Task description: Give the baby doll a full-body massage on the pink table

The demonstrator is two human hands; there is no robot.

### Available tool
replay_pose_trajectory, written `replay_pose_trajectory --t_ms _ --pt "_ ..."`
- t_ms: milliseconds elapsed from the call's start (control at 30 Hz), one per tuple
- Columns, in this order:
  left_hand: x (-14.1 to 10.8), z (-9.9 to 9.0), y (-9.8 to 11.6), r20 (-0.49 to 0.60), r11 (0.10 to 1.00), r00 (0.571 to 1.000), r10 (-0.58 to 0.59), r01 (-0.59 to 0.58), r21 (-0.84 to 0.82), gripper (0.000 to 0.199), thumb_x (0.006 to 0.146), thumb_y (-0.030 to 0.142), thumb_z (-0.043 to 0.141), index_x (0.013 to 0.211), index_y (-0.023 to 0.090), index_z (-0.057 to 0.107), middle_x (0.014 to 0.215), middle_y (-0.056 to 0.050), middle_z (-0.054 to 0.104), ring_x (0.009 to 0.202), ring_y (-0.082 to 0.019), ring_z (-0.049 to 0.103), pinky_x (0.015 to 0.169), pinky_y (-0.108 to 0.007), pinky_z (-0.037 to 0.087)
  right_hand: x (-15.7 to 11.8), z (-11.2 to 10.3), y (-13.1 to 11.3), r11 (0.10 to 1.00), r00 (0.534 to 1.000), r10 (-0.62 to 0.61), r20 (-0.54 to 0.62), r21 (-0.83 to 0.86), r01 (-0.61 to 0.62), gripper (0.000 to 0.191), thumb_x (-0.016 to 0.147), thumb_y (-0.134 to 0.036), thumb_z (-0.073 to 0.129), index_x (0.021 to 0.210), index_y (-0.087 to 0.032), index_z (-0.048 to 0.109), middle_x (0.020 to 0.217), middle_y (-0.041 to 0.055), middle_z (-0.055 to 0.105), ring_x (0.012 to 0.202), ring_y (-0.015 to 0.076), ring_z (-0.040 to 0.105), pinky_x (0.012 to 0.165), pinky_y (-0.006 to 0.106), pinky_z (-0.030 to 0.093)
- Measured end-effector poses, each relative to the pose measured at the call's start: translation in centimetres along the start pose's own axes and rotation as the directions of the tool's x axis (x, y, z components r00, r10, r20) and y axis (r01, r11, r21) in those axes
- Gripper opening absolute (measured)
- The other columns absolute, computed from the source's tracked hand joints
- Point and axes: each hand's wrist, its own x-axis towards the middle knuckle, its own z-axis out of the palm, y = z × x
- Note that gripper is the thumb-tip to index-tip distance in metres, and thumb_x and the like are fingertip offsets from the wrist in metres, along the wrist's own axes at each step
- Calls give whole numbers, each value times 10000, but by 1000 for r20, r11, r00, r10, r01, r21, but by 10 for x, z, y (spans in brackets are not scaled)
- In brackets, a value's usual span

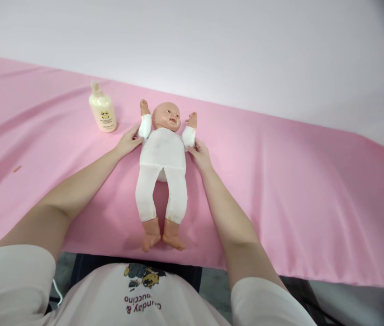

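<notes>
A baby doll (163, 149) with a white cloth body lies on its back on the pink cloth. Its head is at the far side, its bare feet point toward me, and both its arms are raised. My left hand (130, 141) is closed at the doll's upper arm on the left, with some fingertips hidden behind the white sleeve. On the other side, my right hand (201, 155) has its thumb and fingers around the doll's other upper arm. The doll's back rests on the table.
A cream pump bottle (102, 111) with a cow-face label stands left of the doll. A small orange-brown strip (17, 169) lies farther left. The pink cloth (296, 194) covers the table, which meets a white wall (246, 54) at the back.
</notes>
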Motion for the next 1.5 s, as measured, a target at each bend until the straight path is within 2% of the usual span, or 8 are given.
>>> replay_pose_trajectory --t_ms 167,300,433,833,1100,1267,1400,1500 --pt "1 1 -1 -9 994 1000 11 -12 -113 586 701 311 750 1257 153 652 1251 -131 717 1196 -332 656 1034 -461 486 -1 4 -4 992 997 44 -68 124 -35 475 599 -306 832 1047 -260 681 1104 26 771 1080 259 715 1094 493 512" --pt "0 5 -2 -19 966 999 40 -43 -254 364 626 255 823 959 180 695 1052 -87 764 1082 -288 703 978 -428 525 -6 4 -11 992 997 46 -67 120 -37 263 601 -278 816 785 -244 631 1096 40 766 1101 263 707 1043 462 543" --pt "-1 7 -6 11 934 998 59 -52 -354 258 610 243 853 772 181 661 976 -95 766 1036 -266 718 958 -423 540 -9 3 -16 995 997 50 -66 86 -45 262 609 -291 822 708 -243 585 1081 41 764 1093 253 709 1037 442 550" --pt "1 4 -6 -11 994 996 93 -93 -63 436 733 269 654 1161 184 652 1208 -86 717 1163 -271 653 930 -369 515 0 3 4 999 994 22 -109 40 -17 482 752 -574 795 1063 -241 641 1047 28 756 979 204 710 978 385 548" --pt "-2 3 5 -32 988 998 -59 62 139 464 800 381 651 1194 137 662 1127 -105 730 1010 -269 666 944 -432 511 2 0 6 1000 994 14 -108 17 -12 484 739 -574 801 1044 -236 637 1063 45 746 991 213 702 983 391 539" --pt "1 1 -2 -4 999 999 -49 49 0 462 691 370 764 1095 157 691 1070 -96 734 1024 -303 675 989 -488 516 -1 2 -2 996 997 32 -66 85 -27 462 615 -378 866 1013 -247 671 1062 21 760 1015 219 705 1041 419 526" --pt "3 5 -7 71 979 997 4 11 -203 415 567 386 878 876 178 696 1148 -123 722 1162 -336 666 1035 -474 523 -6 5 -11 994 998 48 -47 103 -43 300 591 -294 842 838 -234 681 1080 35 766 1099 239 697 1082 436 519" --pt "4 9 -7 -54 977 998 -20 8 -213 370 592 395 889 811 186 677 1073 -109 735 1142 -342 686 1020 -488 547 -5 7 -13 988 994 68 -91 146 -54 269 614 -299 828 819 -223 671 1131 74 758 1190 260 678 1121 438 506"
